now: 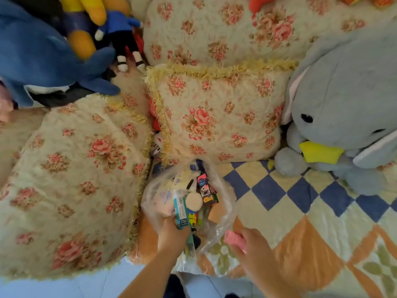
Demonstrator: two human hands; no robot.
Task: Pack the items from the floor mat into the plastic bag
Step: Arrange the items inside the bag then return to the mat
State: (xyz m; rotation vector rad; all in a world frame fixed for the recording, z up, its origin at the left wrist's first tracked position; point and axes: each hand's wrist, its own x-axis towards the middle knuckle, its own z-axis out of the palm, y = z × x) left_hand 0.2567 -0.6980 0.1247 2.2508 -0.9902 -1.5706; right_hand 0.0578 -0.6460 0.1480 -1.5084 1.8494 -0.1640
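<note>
**Packing nearly done, last pink piece going in**

The plastic bag (223,190) sits on the floor mat (300,222), just in front of the floral cushions (214,117), and is already full: a teal pack (180,211), a round cream lid (194,203) and a colourful box (206,190), among others. The left hand (171,235) grips the bag's near rim, keeping the mouth open. The right hand (251,244) pinches a pink item (235,240) just beside the opening, not yet inside. No other loose items show on the visible mat, so this is probably the last drop.

plastic bag (227,195) mouth open, cushions (75,179) crowding left and behind, floor mat (300,211) free rightward
</note>
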